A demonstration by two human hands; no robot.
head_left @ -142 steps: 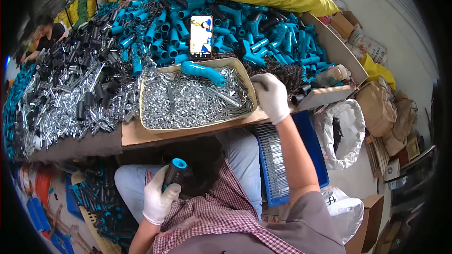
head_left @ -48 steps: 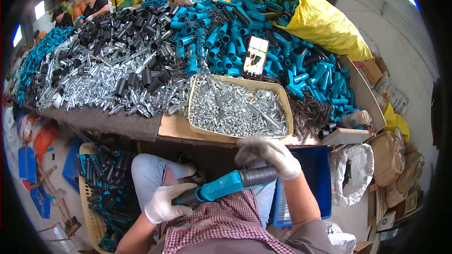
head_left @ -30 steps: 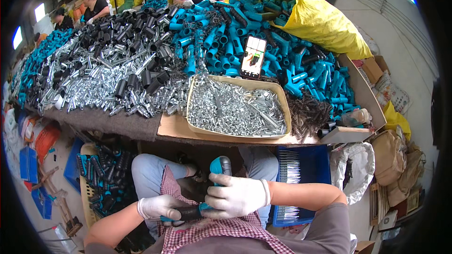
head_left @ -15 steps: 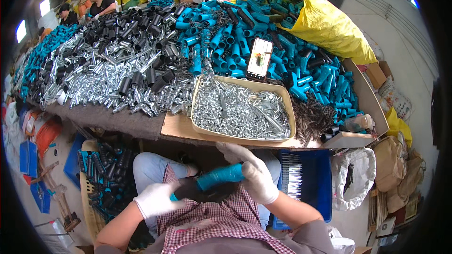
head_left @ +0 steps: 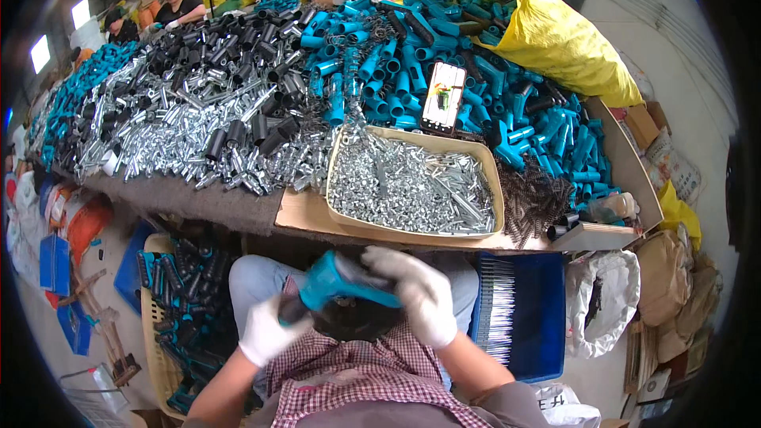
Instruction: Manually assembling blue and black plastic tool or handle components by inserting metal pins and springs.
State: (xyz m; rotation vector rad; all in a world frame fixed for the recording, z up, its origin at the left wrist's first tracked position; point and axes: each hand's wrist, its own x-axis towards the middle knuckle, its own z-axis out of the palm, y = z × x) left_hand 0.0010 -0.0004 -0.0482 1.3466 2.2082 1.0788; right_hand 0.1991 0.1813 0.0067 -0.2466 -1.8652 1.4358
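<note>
Above my lap is a curved teal housing [head_left: 333,279] with black parts, blurred by motion. My left hand [head_left: 271,333] is closed around its black end at the lower left. At the right end my right hand [head_left: 418,297] closes on the teal piece, its fingers partly smeared and the contact partly hidden. Both hands wear white gloves. Beneath the housing, a dark shape in front of the checked apron [head_left: 357,392] is too blurred to make out. On the bench ahead, a cream tray [head_left: 412,231] holds small metal parts.
Piles of teal housings [head_left: 555,135], black sleeves [head_left: 260,128] and silver metal parts [head_left: 170,139] cover the bench. A phone [head_left: 444,97] leans there. A yellow crate [head_left: 152,309] stands left of my legs, a blue bin [head_left: 543,317] right. Several people work across the bench.
The teal housing has tilted up and moved left toward my left hand, which now grips its black end. My right hand has turned and its fingers have curled in.
</note>
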